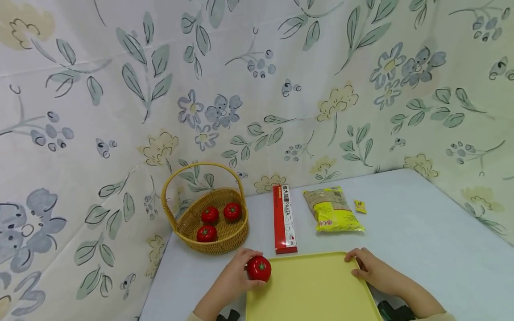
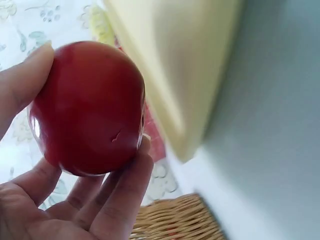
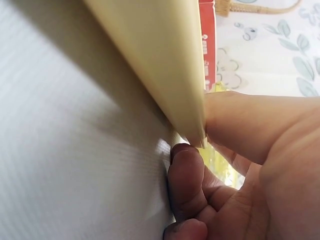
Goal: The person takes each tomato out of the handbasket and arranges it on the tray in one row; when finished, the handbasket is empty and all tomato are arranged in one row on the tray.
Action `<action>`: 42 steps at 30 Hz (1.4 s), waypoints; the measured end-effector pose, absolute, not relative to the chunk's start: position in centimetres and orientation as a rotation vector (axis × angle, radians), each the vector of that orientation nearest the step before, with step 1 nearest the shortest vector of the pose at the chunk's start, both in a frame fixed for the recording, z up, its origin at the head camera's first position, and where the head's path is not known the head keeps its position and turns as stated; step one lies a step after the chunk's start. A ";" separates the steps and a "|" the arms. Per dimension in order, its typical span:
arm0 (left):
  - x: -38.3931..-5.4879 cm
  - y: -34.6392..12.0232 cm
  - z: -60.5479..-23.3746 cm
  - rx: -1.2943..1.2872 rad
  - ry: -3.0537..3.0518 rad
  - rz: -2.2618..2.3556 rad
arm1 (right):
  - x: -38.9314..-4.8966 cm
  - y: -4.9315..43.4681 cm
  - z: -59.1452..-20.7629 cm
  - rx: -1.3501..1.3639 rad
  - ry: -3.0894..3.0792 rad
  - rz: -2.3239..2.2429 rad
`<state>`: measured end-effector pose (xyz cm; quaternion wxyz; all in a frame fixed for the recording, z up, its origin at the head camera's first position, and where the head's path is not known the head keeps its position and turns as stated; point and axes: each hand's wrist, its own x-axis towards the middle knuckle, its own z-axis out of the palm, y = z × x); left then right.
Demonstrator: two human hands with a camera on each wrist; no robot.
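Observation:
My left hand (image 1: 238, 273) holds a glossy red tomato (image 1: 259, 269) with a small green stem mark, above the far left corner of a yellow tray (image 1: 309, 285). In the left wrist view, thumb and fingers curl round the tomato (image 2: 90, 107), apart from the tray's edge (image 2: 150, 80). At the tray's far right corner my right hand (image 1: 375, 269) grips the rim. The right wrist view shows the thumb (image 3: 240, 117) against the tray's side (image 3: 160, 55) and curled fingers (image 3: 186, 177) beneath its edge.
A wicker basket (image 1: 230, 240) with a tall handle holds 3 more tomatoes (image 1: 210, 215) at the back left. Behind the tray lie a red and white pasta box (image 1: 284, 218), a yellow bag (image 1: 333, 209) and a tiny yellow packet (image 1: 360, 206). Floral cloth (image 1: 257, 89) hangs behind the white table.

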<state>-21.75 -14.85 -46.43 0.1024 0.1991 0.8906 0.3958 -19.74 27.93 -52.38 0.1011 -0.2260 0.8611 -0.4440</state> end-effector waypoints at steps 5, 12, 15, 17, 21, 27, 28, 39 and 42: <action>-21.1 -15.2 -47.7 0.581 2.539 1.192 | -19.6 28.0 -52.5 -0.678 2.538 -1.310; -20.8 -15.5 -48.4 0.574 2.525 1.186 | -19.6 28.3 -53.0 -0.711 2.548 -1.317; -20.5 -15.8 -48.4 0.568 2.571 1.142 | -19.7 28.2 -53.1 -0.758 2.559 -1.312; -20.4 -16.1 -48.5 0.558 2.598 1.112 | -19.7 28.1 -53.1 -0.761 2.557 -1.314; -20.4 -16.5 -48.6 0.554 2.599 1.106 | -19.6 28.0 -52.9 -0.716 2.539 -1.330; -20.5 -16.7 -48.6 0.586 2.608 1.108 | -19.7 27.9 -52.7 -0.685 2.549 -1.315; -20.5 -16.7 -48.5 0.591 2.614 1.108 | -19.7 27.9 -52.7 -0.690 2.553 -1.313; -20.8 -17.0 -48.4 0.611 2.632 1.103 | -19.7 27.9 -52.6 -0.676 2.569 -1.314; -20.8 -17.1 -48.3 0.653 2.632 1.074 | -19.7 28.0 -52.6 -0.671 2.564 -1.318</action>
